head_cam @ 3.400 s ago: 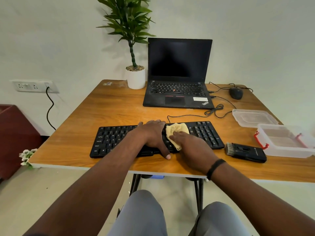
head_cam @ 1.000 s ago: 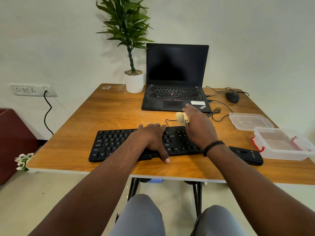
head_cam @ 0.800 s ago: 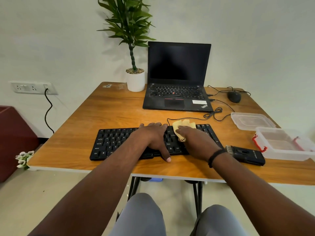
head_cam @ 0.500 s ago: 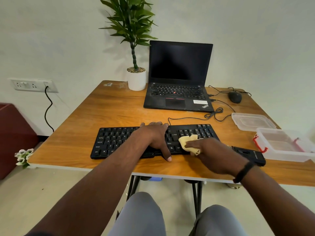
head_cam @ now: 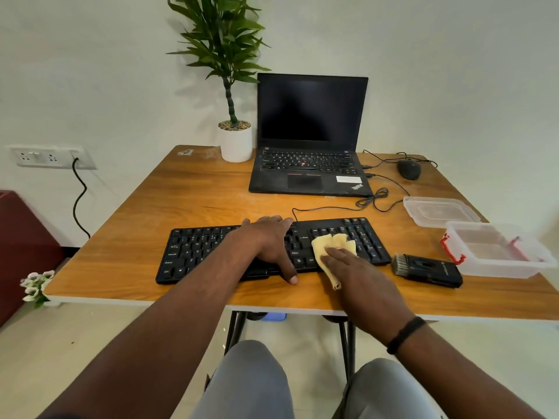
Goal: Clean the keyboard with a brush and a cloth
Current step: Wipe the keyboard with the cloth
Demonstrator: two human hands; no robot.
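The keyboard [head_cam: 272, 251] lies flat along the desk's [head_cam: 187, 201] near edge, roughly centred, its cable running back toward the laptop [head_cam: 310, 140] at the far edge. The left hand [head_cam: 269, 243] rests palm down across the middle of the keyboard, fingers relaxed and spread over the far rows, thumb reaching past the front edge onto the wood; it holds nothing. The right hand [head_cam: 354, 267] lies flat on the yellow cloth [head_cam: 331, 246], pressing it with extended fingers against the keys on the right part of the keyboard, just left of the number pad. The cloth is bunched, with one end trailing off the front of the keyboard onto the desk beneath the hand. The brush [head_cam: 426, 269], a black block with bristles at its left end, lies on the desk just right of the keyboard, untouched. Beyond it, near the right edge, sits a clear box [head_cam: 499, 252] with red clasps, and its lid [head_cam: 438, 210] lies just behind. A mouse [head_cam: 409, 169] sits near the far right corner, and a potted plant [head_cam: 236, 140] stands left of the laptop.
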